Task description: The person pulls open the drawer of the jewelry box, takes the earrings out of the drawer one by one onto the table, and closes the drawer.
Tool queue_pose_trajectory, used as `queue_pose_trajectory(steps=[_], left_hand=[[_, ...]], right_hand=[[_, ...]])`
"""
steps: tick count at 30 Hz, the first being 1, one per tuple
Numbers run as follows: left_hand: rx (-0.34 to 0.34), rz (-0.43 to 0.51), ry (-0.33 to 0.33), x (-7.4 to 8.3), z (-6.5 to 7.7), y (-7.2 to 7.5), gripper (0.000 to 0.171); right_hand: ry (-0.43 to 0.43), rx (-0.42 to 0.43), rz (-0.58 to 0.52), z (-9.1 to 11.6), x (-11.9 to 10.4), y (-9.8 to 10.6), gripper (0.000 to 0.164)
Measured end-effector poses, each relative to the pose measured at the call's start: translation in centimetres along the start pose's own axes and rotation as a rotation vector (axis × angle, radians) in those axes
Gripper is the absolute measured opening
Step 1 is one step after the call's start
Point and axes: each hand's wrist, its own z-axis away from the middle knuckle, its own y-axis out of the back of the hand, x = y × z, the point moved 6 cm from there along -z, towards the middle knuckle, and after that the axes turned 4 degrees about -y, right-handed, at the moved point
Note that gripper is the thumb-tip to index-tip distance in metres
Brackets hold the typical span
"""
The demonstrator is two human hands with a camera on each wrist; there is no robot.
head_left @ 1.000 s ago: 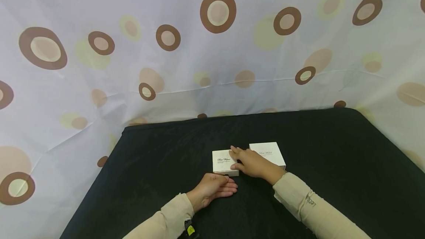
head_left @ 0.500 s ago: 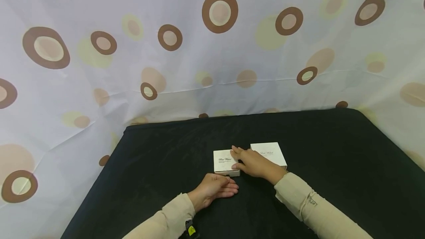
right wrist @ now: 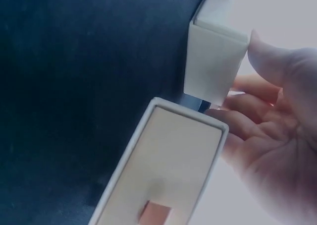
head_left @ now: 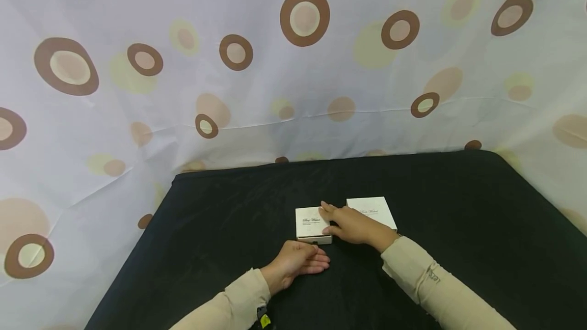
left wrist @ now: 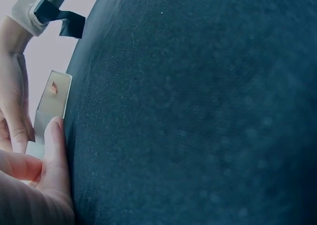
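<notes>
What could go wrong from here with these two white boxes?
The right hand holds only the right end of the left-hand box, so that box might swivel if the left hand, close to its front, pushes or pulls. The right hand also partly covers the right-hand box in the head view, so it could bump that one.

boxes (head_left: 308, 220) — white, dark-lettered | tablecloth (head_left: 229, 218): black | sleeves (head_left: 445, 281): beige | backdrop (head_left: 261, 4) — white, brown-ringed circles
</notes>
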Motion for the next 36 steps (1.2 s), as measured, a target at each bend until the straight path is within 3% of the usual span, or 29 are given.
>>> queue_pose_trajectory(steps=[36], left_hand=[[-0.041,-0.008,-0.008,0.11,0.47,-0.09,0.023]], right_hand=[[-0.010,0.007,-0.014,0.08,0.13,-0.04,0.058]])
